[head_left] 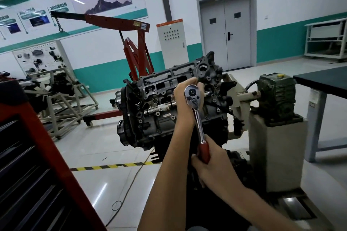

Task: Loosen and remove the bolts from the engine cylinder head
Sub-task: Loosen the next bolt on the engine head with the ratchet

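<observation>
I have the ratchet wrench [196,112] set on the engine cylinder head [165,82], which sits tilted toward me on the engine stand [276,146], in the middle of my view. My right hand [212,163] is wrapped around the red handle [204,151], with fingers and thumb closed on it, low and close to my body. My left hand [185,101] is curled round the wrench just behind the chrome ratchet head [191,93], where the socket should be. That part is hidden, so I cannot say exactly what the fingers pinch. The bolt I cannot see either, because the tool and the hand cover it. I judge that I am loosening one bolt near the end of the cylinder head that faces the stand. To do this well, I should press the ratchet head straight along the bolt with the left hand, so the socket does not tip off. With the right hand I should pull the handle in a smooth arc, without a jerk. The handle lies just beside my left forearm [180,137], so short strokes seem better. If the socket slips, the bolt corners may become round.
</observation>
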